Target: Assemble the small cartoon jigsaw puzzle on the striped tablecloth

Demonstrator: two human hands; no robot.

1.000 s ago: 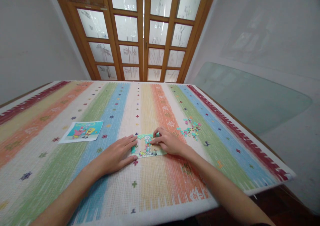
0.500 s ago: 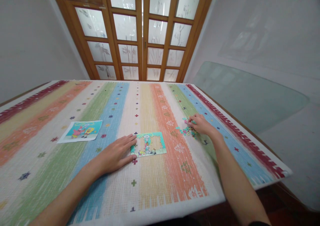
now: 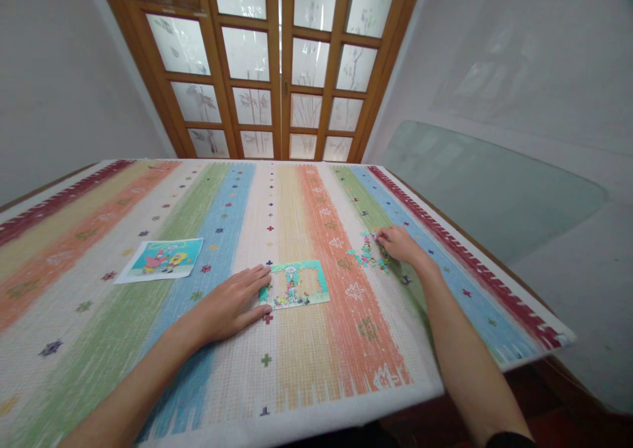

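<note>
A partly filled jigsaw puzzle [image 3: 311, 294] lies flat on the striped cloth, with turquoise edges and bare tan areas either side of a cartoon figure. My left hand [image 3: 237, 303] rests flat at its left edge, fingers stretched out and touching it. To the right is a small heap of loose puzzle pieces [image 3: 366, 258] in turquoise, pink and yellow. At the heap's far right side is my right hand [image 3: 399, 243], its fingertips pinched together among the pieces. Whether a piece sits between those fingertips is too small to make out.
A printed cartoon picture [image 3: 168, 260] on white paper lies left of the puzzle. The striped tablecloth [image 3: 297, 342] covers the table up to its edges. Beyond the far edge stand wooden glass-paned doors [image 3: 281, 105]; a pale glass panel [image 3: 489, 184] leans by the right wall.
My right hand has shifted slightly to the right over the heap, uncovering more loose pieces. My left hand and the puzzle stay in place.
</note>
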